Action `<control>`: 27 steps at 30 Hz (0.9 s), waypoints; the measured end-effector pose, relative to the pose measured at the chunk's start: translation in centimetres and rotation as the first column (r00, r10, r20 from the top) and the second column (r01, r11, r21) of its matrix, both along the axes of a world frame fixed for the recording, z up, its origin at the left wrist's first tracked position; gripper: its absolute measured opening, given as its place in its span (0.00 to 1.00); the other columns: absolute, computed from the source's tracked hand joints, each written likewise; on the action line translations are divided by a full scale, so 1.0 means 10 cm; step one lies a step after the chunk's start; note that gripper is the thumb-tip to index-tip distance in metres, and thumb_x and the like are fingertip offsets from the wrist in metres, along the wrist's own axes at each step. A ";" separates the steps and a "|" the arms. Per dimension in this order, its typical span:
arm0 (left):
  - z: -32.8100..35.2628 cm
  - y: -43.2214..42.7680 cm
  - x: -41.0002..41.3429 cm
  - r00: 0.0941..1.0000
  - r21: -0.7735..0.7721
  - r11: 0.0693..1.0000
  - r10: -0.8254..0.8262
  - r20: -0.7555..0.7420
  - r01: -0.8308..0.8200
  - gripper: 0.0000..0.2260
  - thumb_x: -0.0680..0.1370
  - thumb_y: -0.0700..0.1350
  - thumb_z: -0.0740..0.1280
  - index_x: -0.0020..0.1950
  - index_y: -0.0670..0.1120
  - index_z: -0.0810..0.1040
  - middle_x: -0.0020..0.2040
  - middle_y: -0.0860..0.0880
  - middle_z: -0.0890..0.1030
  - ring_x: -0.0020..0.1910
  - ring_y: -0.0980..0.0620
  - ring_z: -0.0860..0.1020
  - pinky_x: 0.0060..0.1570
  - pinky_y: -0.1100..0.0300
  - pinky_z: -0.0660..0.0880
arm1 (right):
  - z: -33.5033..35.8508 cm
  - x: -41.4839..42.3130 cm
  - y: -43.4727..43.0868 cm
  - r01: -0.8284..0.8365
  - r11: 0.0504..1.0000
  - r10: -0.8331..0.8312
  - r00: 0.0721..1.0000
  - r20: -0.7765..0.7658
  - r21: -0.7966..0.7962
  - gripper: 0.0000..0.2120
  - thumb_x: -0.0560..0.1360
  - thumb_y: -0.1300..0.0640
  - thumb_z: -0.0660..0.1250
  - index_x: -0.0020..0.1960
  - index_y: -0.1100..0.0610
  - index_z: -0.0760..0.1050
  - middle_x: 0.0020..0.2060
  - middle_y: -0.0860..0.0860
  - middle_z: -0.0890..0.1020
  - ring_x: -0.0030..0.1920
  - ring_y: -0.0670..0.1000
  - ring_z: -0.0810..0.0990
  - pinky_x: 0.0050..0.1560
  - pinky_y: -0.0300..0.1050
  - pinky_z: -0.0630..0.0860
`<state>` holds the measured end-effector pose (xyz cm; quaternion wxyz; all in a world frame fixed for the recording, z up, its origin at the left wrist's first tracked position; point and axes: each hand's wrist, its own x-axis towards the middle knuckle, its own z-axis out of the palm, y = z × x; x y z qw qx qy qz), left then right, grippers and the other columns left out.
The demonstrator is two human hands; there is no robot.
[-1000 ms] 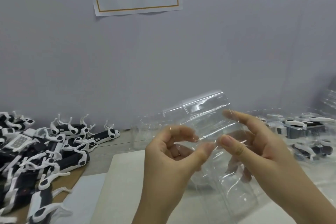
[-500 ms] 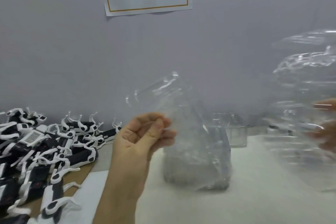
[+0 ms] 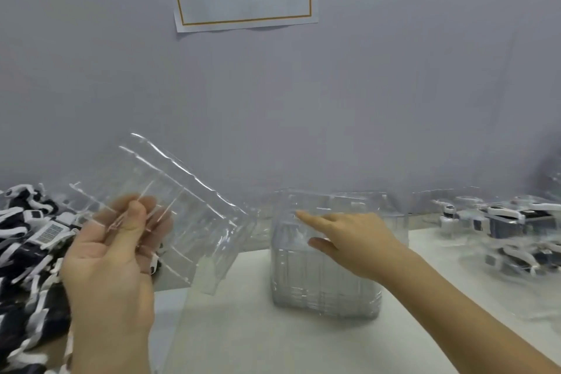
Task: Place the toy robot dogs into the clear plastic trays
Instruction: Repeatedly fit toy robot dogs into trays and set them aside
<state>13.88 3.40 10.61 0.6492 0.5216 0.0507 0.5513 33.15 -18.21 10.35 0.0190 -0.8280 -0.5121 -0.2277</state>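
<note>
Left hand (image 3: 115, 249) pinches the clear tray (image 3: 188, 215) by its rim, which looks flimsy, light and slippery, while the right hand (image 3: 349, 240), fingers loosely apart, hovers at the tray stack (image 3: 324, 285).

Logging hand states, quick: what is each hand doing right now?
Left hand: pinches one clear tray, held tilted in the air.
Right hand: open, fingers straight, by the tray stack, holding nothing.

The left hand (image 3: 112, 255) is raised at the lower left, palm towards the camera, its thumb pressed against the fingertips and pinching the edge of a clear tray (image 3: 188, 222). The right forearm (image 3: 455, 307) comes in from the lower right corner. The right hand (image 3: 355, 243) stretches forward and leftward, fingers straight and slightly apart, gripping nothing.
</note>
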 end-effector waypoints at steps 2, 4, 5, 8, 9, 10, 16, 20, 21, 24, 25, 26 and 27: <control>0.13 -0.12 -0.02 0.998 0.015 0.998 0.061 0.000 -0.061 0.06 0.72 0.53 0.73 0.47 0.55 0.84 0.45 0.53 0.84 0.48 0.52 0.83 0.52 0.56 0.80 | -0.16 0.01 0.04 0.009 0.998 -0.011 0.999 -0.038 -0.066 0.26 0.83 0.39 0.45 0.78 0.39 0.40 0.69 0.45 0.72 0.55 0.53 0.80 0.38 0.45 0.68; 0.17 -0.21 0.00 0.997 -0.050 0.998 0.029 0.075 -0.025 0.04 0.71 0.47 0.71 0.43 0.52 0.85 0.41 0.53 0.85 0.40 0.55 0.84 0.43 0.63 0.80 | -0.32 -0.02 0.08 0.058 0.990 -0.063 0.998 -0.032 -0.127 0.28 0.82 0.38 0.42 0.77 0.40 0.34 0.76 0.51 0.63 0.56 0.57 0.80 0.42 0.47 0.67; 0.19 -0.28 0.02 0.995 -0.069 0.998 0.009 0.096 -0.002 0.04 0.71 0.45 0.70 0.42 0.50 0.84 0.39 0.52 0.85 0.38 0.55 0.83 0.41 0.65 0.80 | -0.37 -0.05 0.09 0.104 0.982 -0.112 0.993 -0.041 -0.157 0.29 0.82 0.38 0.41 0.77 0.41 0.32 0.78 0.54 0.58 0.57 0.59 0.79 0.47 0.49 0.68; 0.26 -0.44 0.05 0.992 -0.080 0.995 -0.049 0.118 0.058 0.05 0.70 0.42 0.68 0.45 0.47 0.80 0.37 0.52 0.84 0.36 0.56 0.83 0.39 0.65 0.80 | -0.42 -0.06 0.14 0.213 0.943 -0.238 0.968 -0.072 -0.254 0.33 0.79 0.33 0.45 0.76 0.40 0.31 0.79 0.58 0.50 0.64 0.61 0.74 0.62 0.55 0.66; 0.28 -0.50 0.07 0.992 -0.083 0.994 -0.065 0.111 0.075 0.05 0.70 0.42 0.67 0.45 0.46 0.79 0.37 0.51 0.84 0.35 0.56 0.82 0.38 0.66 0.80 | -0.38 -0.06 0.14 0.224 0.929 -0.269 0.956 -0.119 -0.293 0.35 0.78 0.31 0.47 0.76 0.39 0.32 0.79 0.57 0.50 0.68 0.60 0.70 0.67 0.57 0.63; 0.27 -0.54 0.09 0.990 -0.079 0.992 -0.091 0.106 0.099 0.05 0.70 0.41 0.67 0.45 0.45 0.79 0.36 0.51 0.84 0.34 0.56 0.82 0.36 0.66 0.80 | -0.33 -0.05 0.13 0.207 0.932 -0.281 0.932 -0.230 -0.299 0.36 0.77 0.30 0.50 0.77 0.38 0.35 0.79 0.54 0.52 0.72 0.58 0.66 0.70 0.58 0.59; 0.16 -0.80 0.32 0.966 -0.082 0.963 -0.254 0.050 0.257 0.03 0.61 0.44 0.74 0.32 0.50 0.84 0.32 0.49 0.83 0.31 0.53 0.83 0.34 0.64 0.79 | 0.18 -0.31 -0.17 0.446 0.492 0.680 0.339 -0.650 0.747 0.12 0.76 0.44 0.61 0.56 0.43 0.79 0.54 0.51 0.84 0.52 0.49 0.82 0.51 0.47 0.76; 0.04 -0.98 0.50 0.897 -0.112 0.890 -0.437 0.073 0.443 0.14 0.53 0.49 0.84 0.33 0.50 0.83 0.33 0.48 0.83 0.33 0.52 0.83 0.37 0.62 0.80 | 0.24 -0.54 -0.32 0.156 0.685 0.592 0.450 -0.669 0.712 0.14 0.70 0.38 0.71 0.55 0.31 0.76 0.54 0.32 0.80 0.63 0.36 0.74 0.55 0.37 0.73; 0.01 -1.01 0.54 0.870 -0.144 0.858 -0.483 0.099 0.493 0.17 0.51 0.50 0.85 0.33 0.49 0.83 0.33 0.48 0.83 0.33 0.51 0.84 0.37 0.61 0.80 | 0.23 -0.59 -0.36 0.121 0.652 0.578 0.559 -0.595 0.748 0.17 0.67 0.37 0.74 0.55 0.31 0.76 0.54 0.31 0.79 0.61 0.33 0.74 0.54 0.32 0.73; -0.06 -1.08 0.65 0.760 -0.189 0.736 -0.620 0.196 0.650 0.20 0.51 0.57 0.85 0.32 0.48 0.83 0.32 0.48 0.83 0.35 0.50 0.85 0.39 0.59 0.81 | 0.25 -0.61 -0.49 0.186 0.408 0.612 0.670 -0.419 0.894 0.10 0.65 0.45 0.72 0.46 0.38 0.82 0.49 0.36 0.83 0.42 0.36 0.81 0.43 0.24 0.73; -0.07 -1.11 0.71 0.720 -0.215 0.687 -0.653 0.234 0.694 0.20 0.53 0.60 0.82 0.32 0.48 0.83 0.31 0.48 0.83 0.36 0.50 0.85 0.40 0.58 0.81 | 0.29 -0.59 -0.52 0.194 0.366 0.593 0.706 -0.388 0.910 0.09 0.66 0.47 0.71 0.46 0.40 0.82 0.48 0.36 0.84 0.40 0.37 0.81 0.42 0.23 0.72; -0.07 -1.13 0.77 0.700 -0.270 0.646 -0.660 0.272 0.714 0.20 0.56 0.63 0.79 0.31 0.47 0.82 0.31 0.49 0.82 0.37 0.50 0.85 0.41 0.57 0.81 | 0.31 -0.56 -0.56 0.182 0.355 0.573 0.733 -0.367 0.917 0.09 0.67 0.48 0.71 0.47 0.41 0.81 0.48 0.35 0.84 0.42 0.36 0.81 0.43 0.22 0.71; -0.06 -1.16 0.86 0.696 -0.337 0.610 -0.650 0.305 0.717 0.20 0.58 0.64 0.74 0.31 0.47 0.81 0.30 0.50 0.80 0.35 0.50 0.84 0.42 0.56 0.82 | 0.33 -0.54 -0.58 0.175 0.346 0.552 0.756 -0.351 0.922 0.09 0.68 0.49 0.70 0.48 0.43 0.81 0.47 0.34 0.83 0.46 0.34 0.81 0.46 0.22 0.71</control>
